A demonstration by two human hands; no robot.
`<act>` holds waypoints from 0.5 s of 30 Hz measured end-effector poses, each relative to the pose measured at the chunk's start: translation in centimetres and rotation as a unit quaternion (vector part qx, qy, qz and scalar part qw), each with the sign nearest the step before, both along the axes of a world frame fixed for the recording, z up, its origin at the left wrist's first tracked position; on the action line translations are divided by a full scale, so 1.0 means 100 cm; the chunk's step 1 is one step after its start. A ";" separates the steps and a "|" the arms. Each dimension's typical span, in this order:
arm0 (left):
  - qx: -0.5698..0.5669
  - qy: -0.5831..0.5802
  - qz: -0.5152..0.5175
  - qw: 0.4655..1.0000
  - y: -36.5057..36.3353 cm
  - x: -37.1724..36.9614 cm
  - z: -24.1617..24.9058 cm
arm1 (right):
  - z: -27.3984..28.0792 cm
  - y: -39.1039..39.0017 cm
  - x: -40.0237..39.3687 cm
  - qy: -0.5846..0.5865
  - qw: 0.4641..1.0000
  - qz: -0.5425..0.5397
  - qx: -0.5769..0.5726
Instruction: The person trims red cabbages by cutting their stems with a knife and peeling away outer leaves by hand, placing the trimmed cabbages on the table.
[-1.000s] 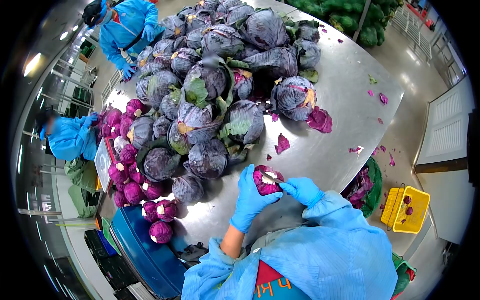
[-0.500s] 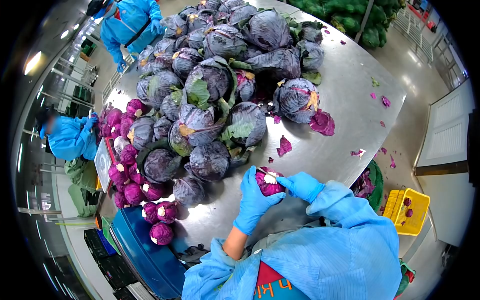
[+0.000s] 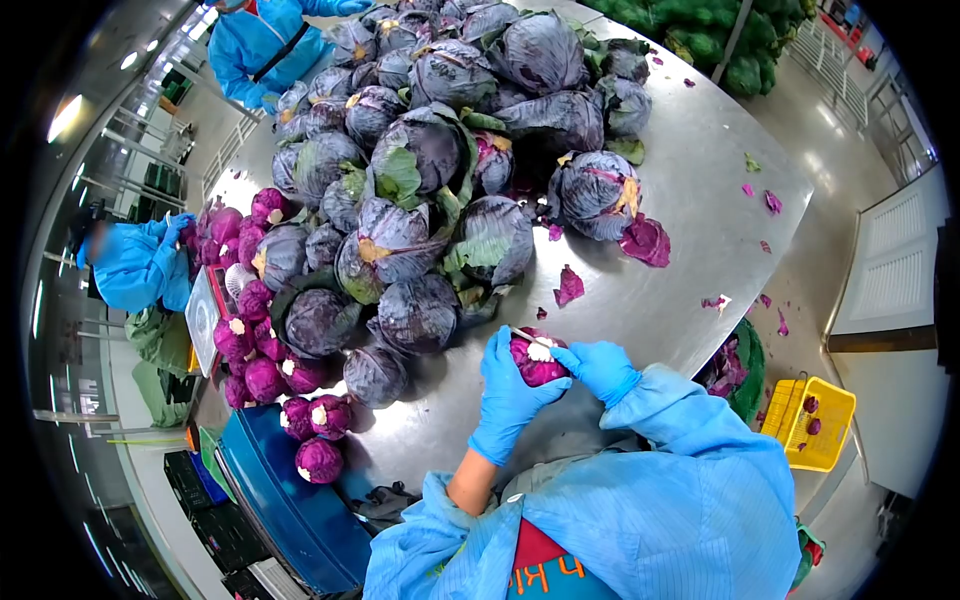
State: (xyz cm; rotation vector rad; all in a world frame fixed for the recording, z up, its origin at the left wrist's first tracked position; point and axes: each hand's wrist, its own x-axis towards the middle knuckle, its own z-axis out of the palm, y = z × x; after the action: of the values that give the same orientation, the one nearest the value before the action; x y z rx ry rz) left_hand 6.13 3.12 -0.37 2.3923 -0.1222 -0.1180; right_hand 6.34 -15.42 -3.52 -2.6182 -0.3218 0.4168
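Note:
In a blue glove, my left hand (image 3: 508, 395) grips a peeled red cabbage (image 3: 541, 371) from its left side and below, just above the table's near edge. The cabbage's pale cut stem faces up. My right hand (image 3: 597, 372), also gloved, is closed around a knife (image 3: 530, 338); its handle is hidden in the fingers. The thin blade lies across the pale stem, pointing up and left. Beyond my hands rises a heap of unpeeled red cabbages (image 3: 418, 314) with dark outer leaves. Several peeled cabbages (image 3: 320, 461) sit at the left.
Torn purple leaves (image 3: 645, 242) lie on the metal table (image 3: 720, 190). A blue bin (image 3: 290, 500) stands at the near left, a yellow basket (image 3: 825, 425) on the floor at right. Two co-workers in blue (image 3: 140, 265) are at the left. Green net sacks (image 3: 680, 35) stand behind.
My hands stay on the cabbage and knife, with only a slight shift at the stem. The far co-worker's arm has lifted over the heap. The whole view has shifted slightly.

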 end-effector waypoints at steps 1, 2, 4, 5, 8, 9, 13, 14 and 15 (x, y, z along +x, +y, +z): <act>0.002 -0.001 0.001 1.000 0.000 -0.001 0.000 | 0.008 0.004 0.002 0.017 0.999 -0.030 -0.001; 0.003 -0.002 0.003 1.000 -0.002 -0.001 0.000 | 0.012 0.005 0.002 0.034 0.998 -0.060 -0.001; 0.005 -0.007 0.001 1.000 -0.002 -0.003 -0.001 | -0.002 0.005 -0.002 -0.016 0.997 -0.071 0.022; 0.006 -0.013 -0.003 1.000 -0.001 -0.004 -0.003 | -0.008 0.004 -0.003 -0.044 0.996 -0.076 0.034; 0.006 -0.022 -0.021 1.000 0.001 -0.003 -0.003 | -0.004 -0.001 -0.005 0.037 0.986 -0.094 0.135; 0.006 -0.023 -0.028 0.999 0.001 -0.002 -0.004 | 0.006 -0.003 -0.003 0.114 0.980 -0.102 0.128; -0.006 -0.010 0.005 1.000 -0.003 -0.004 0.002 | 0.030 0.001 0.004 0.028 0.952 -0.141 0.269; -0.008 -0.017 0.007 1.000 -0.002 -0.005 0.002 | 0.032 -0.003 0.012 0.070 0.946 -0.107 0.297; -0.009 -0.024 0.009 1.000 -0.001 -0.006 0.002 | 0.033 -0.007 0.019 0.111 0.936 -0.072 0.325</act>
State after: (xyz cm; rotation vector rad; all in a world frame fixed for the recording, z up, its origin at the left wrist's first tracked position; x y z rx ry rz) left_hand 5.54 2.98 -0.14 2.3776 -0.1242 -0.0499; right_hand 8.28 -16.11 -0.21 -1.9115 -0.1519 0.4567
